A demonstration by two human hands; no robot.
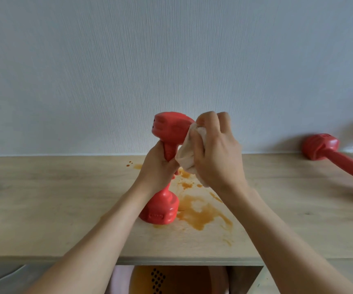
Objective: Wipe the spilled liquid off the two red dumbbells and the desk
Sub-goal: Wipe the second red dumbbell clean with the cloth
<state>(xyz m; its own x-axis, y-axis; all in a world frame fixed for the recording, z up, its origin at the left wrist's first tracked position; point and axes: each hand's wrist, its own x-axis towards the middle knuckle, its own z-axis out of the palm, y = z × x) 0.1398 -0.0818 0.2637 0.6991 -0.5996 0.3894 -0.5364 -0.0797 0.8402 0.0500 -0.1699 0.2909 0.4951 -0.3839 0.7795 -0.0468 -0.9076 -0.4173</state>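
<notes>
Standing nearly upright on the tabletop (65, 209), my dumbbell (167, 166) tilts slightly; left grip (158, 170) wraps its handle, right grip (216, 153) clutches a cloth (187, 153).

Both forearms rise from the bottom edge of the frame and converge toward the centre. The left arm enters at the lower left and angles up to the right; the left hand (157, 168) sits just left of centre, its fingers curled tightly round the handle of the upright red dumbbell (167, 166), back of the hand toward the camera. The right arm enters at the lower right and angles up to the left; the right hand (216, 149) sits slightly higher, knuckles up, fingers bunched round a white cloth (187, 153) pressed against the dumbbell's upper head.
</notes>
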